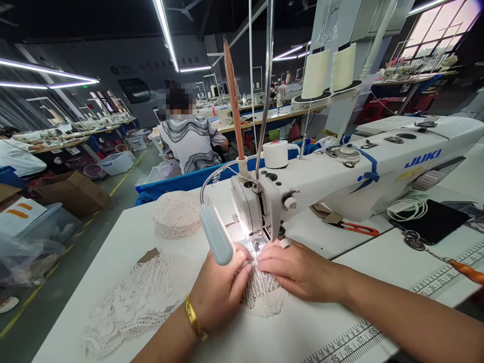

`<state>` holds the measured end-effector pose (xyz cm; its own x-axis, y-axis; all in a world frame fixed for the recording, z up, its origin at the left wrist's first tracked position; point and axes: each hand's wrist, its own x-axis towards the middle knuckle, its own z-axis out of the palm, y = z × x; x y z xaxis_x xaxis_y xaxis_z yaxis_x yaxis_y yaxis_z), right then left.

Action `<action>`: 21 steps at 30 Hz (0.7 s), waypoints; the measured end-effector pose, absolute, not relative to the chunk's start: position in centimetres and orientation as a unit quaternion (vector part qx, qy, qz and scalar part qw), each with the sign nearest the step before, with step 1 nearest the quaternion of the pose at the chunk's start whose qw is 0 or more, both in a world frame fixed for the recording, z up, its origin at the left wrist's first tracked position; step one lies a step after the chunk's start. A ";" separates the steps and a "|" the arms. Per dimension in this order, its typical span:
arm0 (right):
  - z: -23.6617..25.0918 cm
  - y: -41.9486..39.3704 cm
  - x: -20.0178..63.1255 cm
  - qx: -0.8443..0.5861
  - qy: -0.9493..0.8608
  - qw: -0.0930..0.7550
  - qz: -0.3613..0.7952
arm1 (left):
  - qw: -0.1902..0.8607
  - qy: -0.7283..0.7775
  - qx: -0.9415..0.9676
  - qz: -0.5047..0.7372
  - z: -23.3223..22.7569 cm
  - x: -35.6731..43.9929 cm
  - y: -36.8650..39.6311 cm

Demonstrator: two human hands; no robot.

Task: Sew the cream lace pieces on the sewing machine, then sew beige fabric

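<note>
Lace piece (264,295) pinched flat under your left hand (219,292) & right hand (298,269), fingertips meeting just before needle; bare bench (333,333) nearside of both.

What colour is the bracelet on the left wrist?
Gold. The bracelet sits on the left wrist, just behind the left hand, seen clearly in the head view.

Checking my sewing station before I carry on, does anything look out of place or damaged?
Nothing stands out. Both hands, left hand and right hand, press the white lace piece flat at the sewing machine needle; more lace lies alongside.
</note>
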<state>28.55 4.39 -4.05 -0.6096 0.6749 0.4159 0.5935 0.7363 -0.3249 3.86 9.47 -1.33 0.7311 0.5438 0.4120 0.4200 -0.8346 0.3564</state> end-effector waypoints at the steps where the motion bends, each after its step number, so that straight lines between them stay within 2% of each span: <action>1: -4.0 4.4 28.6 -0.358 -0.896 0.250 0.079 | 0.122 0.257 0.927 0.244 -1.7 3.8 9.6; 7: -4.1 4.4 29.1 -0.379 -0.898 0.215 0.062 | 0.076 0.237 0.942 0.226 -3.1 4.2 9.0; 21: -4.7 4.6 29.1 -0.405 -0.890 0.208 0.037 | 0.069 0.228 0.946 0.220 -3.4 4.4 9.1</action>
